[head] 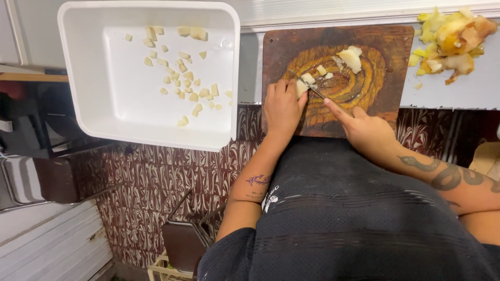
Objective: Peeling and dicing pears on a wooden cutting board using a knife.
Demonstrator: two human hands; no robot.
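Head view: the left hand (283, 106) is pressing curled fingers on a pale potato piece (301, 87) lying on the brown cutting board (385, 52). The right hand (367, 132) is gripping a knife (319, 92), its blade touching that piece. A white tray (104, 104) of cubes is sitting beside the board.

No packages, labels, signs or screens show anywhere in this view.

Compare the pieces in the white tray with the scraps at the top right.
The tray pieces are small, pale, fairly even cubes; the scraps are larger, irregular and mixed yellow, orange and brown. The tray pieces lie scattered apart inside the tray; the scraps sit heaped together on the bare counter. Both lie beside the cutting board, away from the hands.
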